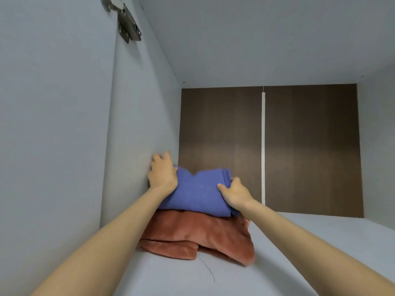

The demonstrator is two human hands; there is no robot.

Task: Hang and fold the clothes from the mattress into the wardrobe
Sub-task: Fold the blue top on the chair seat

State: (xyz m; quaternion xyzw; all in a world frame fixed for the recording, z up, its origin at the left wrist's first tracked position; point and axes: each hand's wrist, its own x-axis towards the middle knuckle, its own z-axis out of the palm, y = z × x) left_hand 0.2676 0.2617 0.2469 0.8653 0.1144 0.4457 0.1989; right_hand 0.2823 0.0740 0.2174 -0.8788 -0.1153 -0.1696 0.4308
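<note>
Blue cloth [196, 193], folded, atop rust cloth [192, 233] at shelf's [310, 253] left edge. Left hand [163, 174], fingers spread, presses its left side; right hand [235, 193] grips its right side.

Folded rust-brown fleece garment [198, 236] under folded blue knit garment [196, 191]: stack blocks left part of grey shelf floor [320, 242]. Left of stack: pale grey side wall [139, 124] close, narrow gap filled by left hand [163, 174]. Right of stack: wide open floor. Behind stack: dark brown wood-grain back panel [310, 146]. Above stack: open room.
</note>
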